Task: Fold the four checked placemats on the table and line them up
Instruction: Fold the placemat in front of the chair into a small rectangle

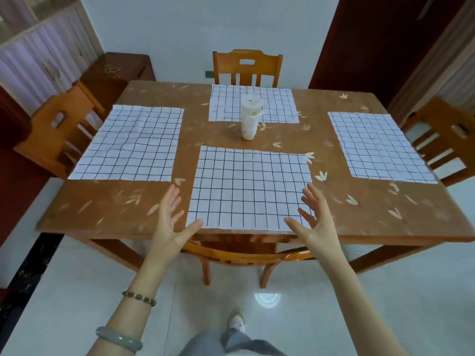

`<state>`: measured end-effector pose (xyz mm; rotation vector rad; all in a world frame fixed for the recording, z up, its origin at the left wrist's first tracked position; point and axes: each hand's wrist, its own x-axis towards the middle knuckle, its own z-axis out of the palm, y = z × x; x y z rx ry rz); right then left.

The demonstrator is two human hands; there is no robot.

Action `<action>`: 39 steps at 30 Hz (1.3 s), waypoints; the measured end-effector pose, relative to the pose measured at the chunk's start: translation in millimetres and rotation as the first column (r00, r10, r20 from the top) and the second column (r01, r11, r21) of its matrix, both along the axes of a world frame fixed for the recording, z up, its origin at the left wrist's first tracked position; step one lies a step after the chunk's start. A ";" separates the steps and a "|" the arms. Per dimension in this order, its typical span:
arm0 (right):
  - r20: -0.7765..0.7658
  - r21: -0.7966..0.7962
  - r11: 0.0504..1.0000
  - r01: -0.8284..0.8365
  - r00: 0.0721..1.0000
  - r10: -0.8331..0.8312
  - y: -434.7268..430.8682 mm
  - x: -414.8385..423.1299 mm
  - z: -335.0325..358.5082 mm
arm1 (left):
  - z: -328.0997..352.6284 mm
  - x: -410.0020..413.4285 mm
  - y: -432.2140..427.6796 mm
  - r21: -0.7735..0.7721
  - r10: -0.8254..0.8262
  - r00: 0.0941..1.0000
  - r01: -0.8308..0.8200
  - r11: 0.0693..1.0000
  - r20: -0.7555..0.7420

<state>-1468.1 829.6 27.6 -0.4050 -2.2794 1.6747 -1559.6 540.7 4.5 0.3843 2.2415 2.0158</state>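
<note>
Nothing here can be read as a text, label, brand, number or sign. The pale bottle (249, 116) on the table (359, 227) has a few small dark marks on its lid and on the band just under it, with faint specks lower on its side. All are too small and blurred to tell as letters or figures. Around the bottle, the near placemat (250, 188), far placemat (277, 104), left placemat (131, 145) and right placemat (377, 147) bear only a grid of dark lines.
</note>
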 end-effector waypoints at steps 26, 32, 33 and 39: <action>0.129 -0.006 0.995 0.098 0.987 -0.097 83.5 -170.1 -37.8 | -36.6 -216.0 53.4 -0.194 -0.067 0.963 0.121 0.974 0.263; 0.293 0.265 0.961 0.084 0.942 -0.163 154.4 -224.6 -89.3 | -77.3 -283.5 78.1 -0.362 0.018 0.915 0.142 0.921 0.404; 0.319 0.318 0.946 0.067 0.932 -0.173 165.7 -234.4 -97.7 | -84.1 -292.1 82.3 -0.396 0.044 0.907 0.139 0.908 0.418; 0.432 0.479 0.876 -0.064 0.885 -0.172 219.4 -286.1 -144.8 | -122.3 -338.1 116.0 -0.650 0.179 0.937 0.063 0.757 0.299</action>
